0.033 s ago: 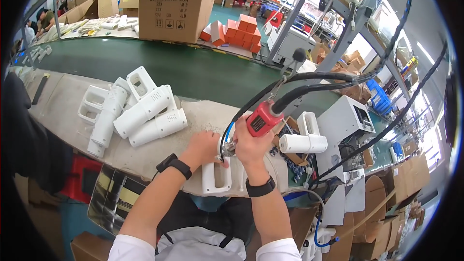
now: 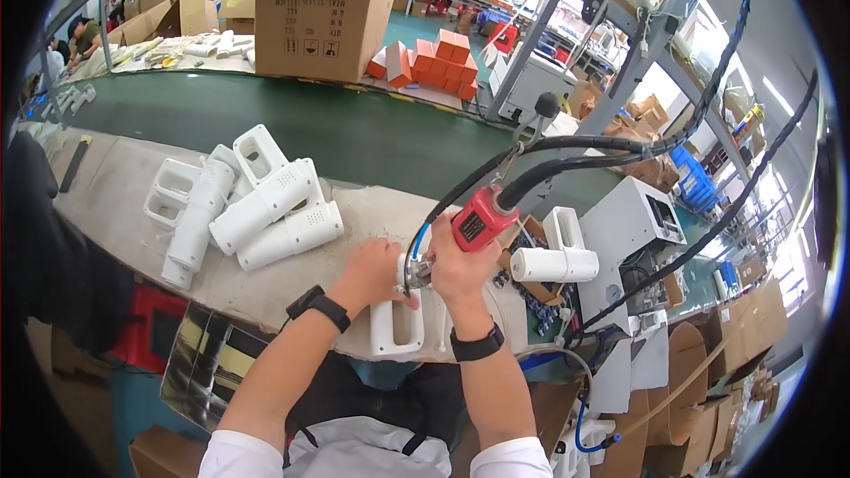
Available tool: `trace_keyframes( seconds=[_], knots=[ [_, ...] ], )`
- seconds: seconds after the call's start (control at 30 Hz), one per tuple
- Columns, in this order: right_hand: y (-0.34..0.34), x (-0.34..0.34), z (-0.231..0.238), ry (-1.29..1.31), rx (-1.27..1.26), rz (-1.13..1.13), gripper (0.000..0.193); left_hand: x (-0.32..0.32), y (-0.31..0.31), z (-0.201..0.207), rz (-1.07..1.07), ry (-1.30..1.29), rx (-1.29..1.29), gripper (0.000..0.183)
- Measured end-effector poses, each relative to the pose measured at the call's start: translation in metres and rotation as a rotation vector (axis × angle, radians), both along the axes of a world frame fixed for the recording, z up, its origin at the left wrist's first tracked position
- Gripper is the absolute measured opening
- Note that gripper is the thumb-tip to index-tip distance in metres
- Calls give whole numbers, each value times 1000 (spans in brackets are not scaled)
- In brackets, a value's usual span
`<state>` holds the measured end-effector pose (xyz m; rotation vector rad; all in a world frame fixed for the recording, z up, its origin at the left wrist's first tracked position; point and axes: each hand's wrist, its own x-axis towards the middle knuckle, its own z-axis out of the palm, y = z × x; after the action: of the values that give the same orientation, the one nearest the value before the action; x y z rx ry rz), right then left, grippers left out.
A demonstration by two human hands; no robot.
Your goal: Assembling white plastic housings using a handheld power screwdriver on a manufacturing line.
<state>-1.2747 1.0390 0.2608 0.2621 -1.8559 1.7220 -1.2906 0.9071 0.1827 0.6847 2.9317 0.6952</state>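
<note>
My right hand [image 2: 462,267] is closed round a red powered screwdriver [image 2: 479,219] that hangs from a hook, with black cables running up from it. Its metal nose points down and left, toward a white plastic housing with a loop handle [image 2: 382,329] lying on the bench in front of me. My left hand [image 2: 372,270] is closed on the far part of that housing, beside the screwdriver's nose. Both hands hide most of the housing's body; its handle shows below them. The screw tip and the spot it meets are hidden.
Several similar white housings [image 2: 282,235] lie piled at left. Another white housing [image 2: 556,264] rests at right on a small carton beside dark small parts. A green conveyor belt [image 2: 354,128] runs behind the bench, with a large cardboard box [image 2: 323,18] and orange boxes [image 2: 438,62] beyond.
</note>
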Motion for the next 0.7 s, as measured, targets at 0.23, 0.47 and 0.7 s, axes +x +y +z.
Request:
trace_keyframes(
  seconds=[0.23,0.47,0.7],
  knots=[
    [-5,23,67,56,-240,19,6,24,-34,-18,216,-254,381,80],
    [-33,-3,55,40,-240,47,9,30,-18,-53,283,-237,342,88],
    [-41,-23,35,-35,-221,42,10,29,-20,-38,247,-317,299,89]
  ],
)
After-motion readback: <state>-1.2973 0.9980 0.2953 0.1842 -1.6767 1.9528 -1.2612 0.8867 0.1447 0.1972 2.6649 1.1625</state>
